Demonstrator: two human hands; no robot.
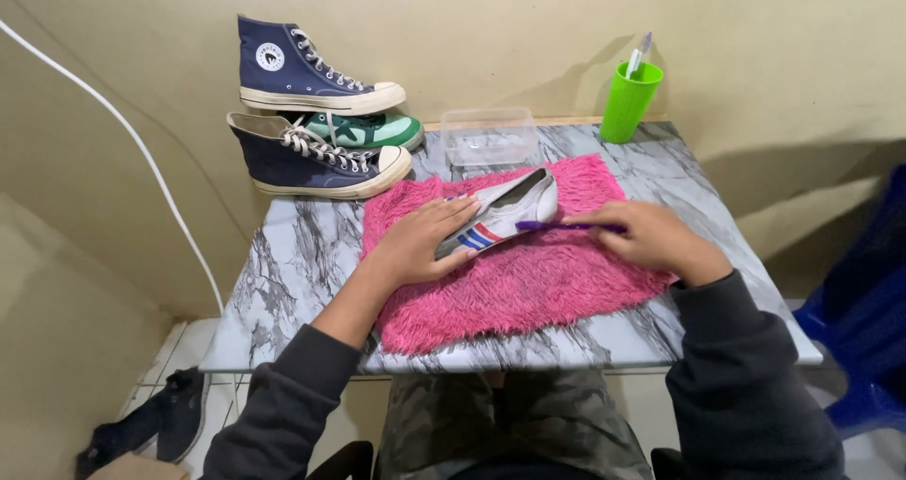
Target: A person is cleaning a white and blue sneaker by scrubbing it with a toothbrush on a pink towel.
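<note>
Pressing left hand flat on white canvas shoe | right hand fingers closed on purple brush | shaggy pink mat

Left hand lies flat, fingers spread forward; right hand is curled in a closed grip.

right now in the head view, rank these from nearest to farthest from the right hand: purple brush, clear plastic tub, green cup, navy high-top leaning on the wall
From the right hand:
1. purple brush, held in that hand, pointing at the white shoe.
2. clear plastic tub, behind the pink mat.
3. green cup, back right corner; too close to the tub to call.
4. navy high-top, far back left.
</note>
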